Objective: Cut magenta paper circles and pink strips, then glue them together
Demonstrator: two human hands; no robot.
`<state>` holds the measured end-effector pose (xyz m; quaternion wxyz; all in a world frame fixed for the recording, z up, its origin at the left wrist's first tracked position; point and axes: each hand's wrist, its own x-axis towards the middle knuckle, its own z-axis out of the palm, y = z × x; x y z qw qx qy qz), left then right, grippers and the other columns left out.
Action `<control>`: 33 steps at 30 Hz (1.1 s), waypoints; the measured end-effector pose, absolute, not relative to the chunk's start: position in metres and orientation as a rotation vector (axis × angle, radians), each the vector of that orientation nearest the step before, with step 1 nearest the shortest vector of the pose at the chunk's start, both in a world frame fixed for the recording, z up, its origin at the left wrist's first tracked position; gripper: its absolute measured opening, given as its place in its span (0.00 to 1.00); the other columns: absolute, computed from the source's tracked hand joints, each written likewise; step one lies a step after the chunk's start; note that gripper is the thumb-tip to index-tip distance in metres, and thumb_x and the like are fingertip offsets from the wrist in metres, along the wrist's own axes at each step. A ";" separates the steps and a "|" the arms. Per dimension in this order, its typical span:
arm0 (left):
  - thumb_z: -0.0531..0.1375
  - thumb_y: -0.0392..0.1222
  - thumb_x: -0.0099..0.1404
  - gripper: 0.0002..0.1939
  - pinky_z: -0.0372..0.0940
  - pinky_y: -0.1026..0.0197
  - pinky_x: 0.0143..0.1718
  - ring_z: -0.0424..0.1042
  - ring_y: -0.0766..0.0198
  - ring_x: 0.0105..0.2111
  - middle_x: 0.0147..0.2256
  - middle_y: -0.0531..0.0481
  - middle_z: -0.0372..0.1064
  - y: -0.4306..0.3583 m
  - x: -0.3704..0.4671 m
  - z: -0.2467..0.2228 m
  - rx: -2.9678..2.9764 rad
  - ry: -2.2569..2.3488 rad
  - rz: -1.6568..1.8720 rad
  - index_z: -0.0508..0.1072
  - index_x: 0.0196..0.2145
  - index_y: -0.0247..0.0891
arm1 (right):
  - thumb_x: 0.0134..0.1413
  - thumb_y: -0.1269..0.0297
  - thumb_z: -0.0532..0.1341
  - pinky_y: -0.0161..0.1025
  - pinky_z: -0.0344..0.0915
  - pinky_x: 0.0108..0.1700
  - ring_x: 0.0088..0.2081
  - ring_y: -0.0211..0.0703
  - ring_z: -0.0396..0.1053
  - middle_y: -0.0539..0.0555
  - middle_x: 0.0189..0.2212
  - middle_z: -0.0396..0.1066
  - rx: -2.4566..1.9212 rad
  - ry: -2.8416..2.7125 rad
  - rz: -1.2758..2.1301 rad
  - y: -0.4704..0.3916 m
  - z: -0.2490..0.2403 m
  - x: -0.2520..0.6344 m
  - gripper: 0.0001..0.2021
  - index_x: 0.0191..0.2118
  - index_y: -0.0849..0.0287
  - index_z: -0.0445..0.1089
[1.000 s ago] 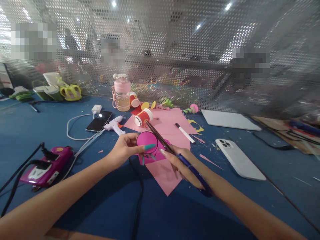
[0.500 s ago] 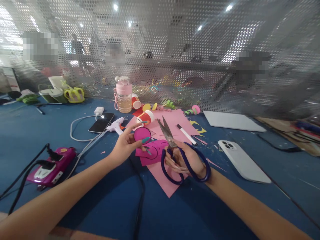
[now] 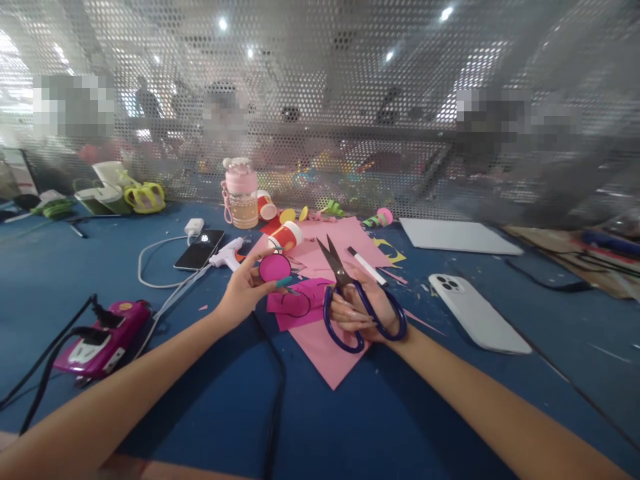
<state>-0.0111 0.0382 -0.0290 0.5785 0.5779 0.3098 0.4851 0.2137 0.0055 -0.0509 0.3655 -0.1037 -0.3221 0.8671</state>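
Observation:
Between thumb and fingers, my left hand (image 3: 243, 288) pinches a magenta paper circle (image 3: 275, 268) with a dark outline. My right hand (image 3: 367, 303) has its fingers in the blue handles of a pair of scissors (image 3: 341, 275); the blades point up and away, slightly apart. Under and between the hands lies a magenta paper sheet (image 3: 305, 308) with curved lines drawn on it. It rests on light pink paper (image 3: 334, 360). A red and white paper cup (image 3: 286, 237) lies on its side just beyond my left hand.
A black-capped white marker (image 3: 367, 267) lies on the pink paper. To the left are a glue gun (image 3: 227, 254), a black phone (image 3: 200, 249) and a purple power strip (image 3: 104, 340) with cables. A pink-lidded bottle (image 3: 241, 193) stands behind. On the right is a white phone (image 3: 477, 313).
The scissors and my right hand have turned slightly, so the handles sit a little higher and further left. My left hand still holds the circle. The whole view has shifted slightly.

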 end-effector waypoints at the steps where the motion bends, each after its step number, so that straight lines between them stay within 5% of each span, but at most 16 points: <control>1: 0.67 0.36 0.48 0.29 0.72 0.58 0.33 0.77 0.60 0.26 0.27 0.53 0.75 0.039 -0.011 -0.029 1.366 0.738 1.138 0.63 0.48 0.36 | 0.59 0.44 0.46 0.20 0.46 0.11 0.10 0.21 0.40 0.46 0.13 0.59 -0.257 -0.825 2.218 0.006 -0.051 0.214 0.30 0.20 0.66 0.64; 5: 0.65 0.37 0.49 0.32 0.70 0.61 0.28 0.73 0.64 0.20 0.21 0.57 0.71 0.041 -0.013 -0.031 1.472 0.852 1.110 0.62 0.52 0.32 | 0.58 0.47 0.51 0.18 0.47 0.11 0.10 0.20 0.38 0.47 0.13 0.61 -0.204 -0.812 2.184 0.003 -0.051 0.215 0.27 0.21 0.67 0.64; 10: 0.61 0.36 0.52 0.30 0.70 0.61 0.33 0.74 0.62 0.28 0.31 0.51 0.75 0.039 -0.016 -0.032 1.718 1.055 1.007 0.65 0.54 0.32 | 0.57 0.50 0.54 0.19 0.46 0.10 0.09 0.19 0.38 0.46 0.13 0.61 -0.141 -0.828 2.183 -0.002 -0.051 0.217 0.23 0.22 0.67 0.66; 14: 0.59 0.33 0.53 0.35 0.69 0.62 0.33 0.74 0.64 0.26 0.28 0.53 0.73 0.039 -0.018 -0.036 1.942 1.300 0.951 0.58 0.60 0.37 | 0.56 0.50 0.55 0.19 0.48 0.11 0.10 0.21 0.39 0.47 0.14 0.62 -0.148 -0.834 2.189 -0.002 -0.051 0.217 0.22 0.24 0.67 0.66; 17: 0.58 0.31 0.53 0.41 0.70 0.62 0.32 0.73 0.67 0.27 0.42 0.45 0.71 0.041 -0.018 -0.041 1.964 1.317 1.035 0.49 0.63 0.40 | 0.55 0.51 0.56 0.18 0.50 0.11 0.10 0.20 0.40 0.47 0.14 0.63 -0.142 -0.812 2.202 -0.001 -0.051 0.216 0.22 0.25 0.68 0.67; 21: 0.60 0.37 0.56 0.39 0.70 0.55 0.42 0.70 0.59 0.44 0.58 0.37 0.50 0.039 -0.018 -0.044 2.132 1.197 1.125 0.49 0.62 0.42 | 0.56 0.52 0.56 0.18 0.51 0.11 0.09 0.20 0.41 0.47 0.14 0.63 -0.103 -0.763 2.179 0.001 -0.048 0.217 0.22 0.22 0.68 0.65; 26: 0.64 0.45 0.53 0.38 0.58 0.41 0.54 0.63 0.47 0.51 0.49 0.39 0.65 0.023 -0.012 -0.039 2.537 1.086 0.716 0.55 0.59 0.37 | 0.59 0.57 0.55 0.16 0.54 0.13 0.10 0.21 0.47 0.46 0.14 0.63 0.005 -0.587 2.104 0.001 -0.044 0.222 0.19 0.21 0.65 0.62; 29: 0.66 0.50 0.50 0.40 0.57 0.39 0.53 0.62 0.42 0.51 0.51 0.34 0.63 0.015 -0.006 -0.037 2.612 1.193 0.631 0.56 0.56 0.32 | 0.59 0.60 0.55 0.16 0.56 0.14 0.12 0.22 0.53 0.46 0.15 0.63 0.058 -0.538 2.099 0.001 -0.044 0.223 0.17 0.21 0.63 0.60; 33: 0.64 0.40 0.53 0.32 0.59 0.43 0.51 0.65 0.47 0.47 0.45 0.37 0.65 0.019 -0.005 -0.037 2.561 1.248 0.636 0.58 0.53 0.30 | 0.59 0.61 0.54 0.17 0.56 0.15 0.12 0.22 0.54 0.46 0.15 0.63 0.075 -0.549 2.107 0.002 -0.045 0.222 0.17 0.22 0.63 0.61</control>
